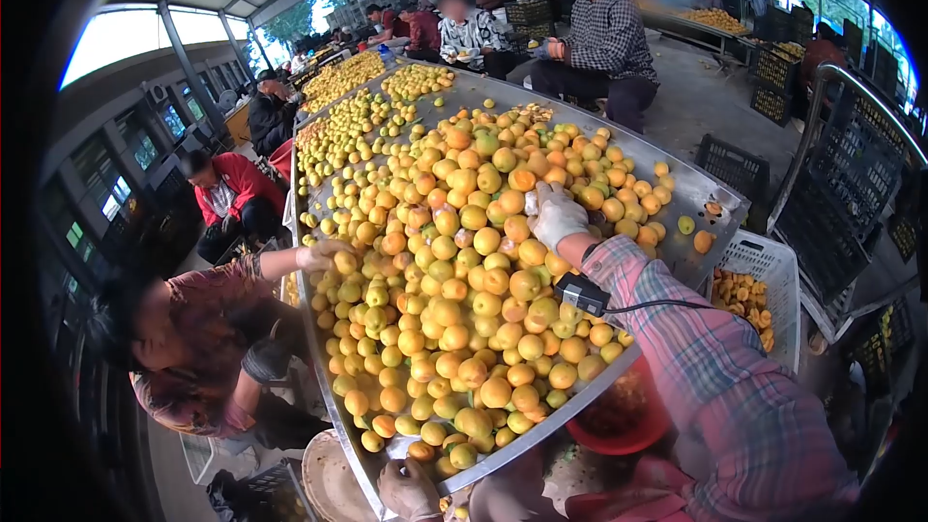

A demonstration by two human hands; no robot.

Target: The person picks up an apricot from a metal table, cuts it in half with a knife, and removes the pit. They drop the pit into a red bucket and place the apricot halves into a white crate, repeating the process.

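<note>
A big heap of yellow-orange fruit covers the metal table. My right hand, in a pale glove, reaches onto the heap right of its middle. Its fingers bend over the fruit, and something small and whitish shows at the fingertips, too small to name. At the table's near edge, low in the view, is my left hand, also gloved. Its fingers are curled by the metal rim, and whatever they may hold is hidden.
A red basin stands below the near edge. A white crate with cut fruit is on the right. A co-worker's bare hand touches the heap from the left. Other people sit around the table's far side. Black crates stand behind.
</note>
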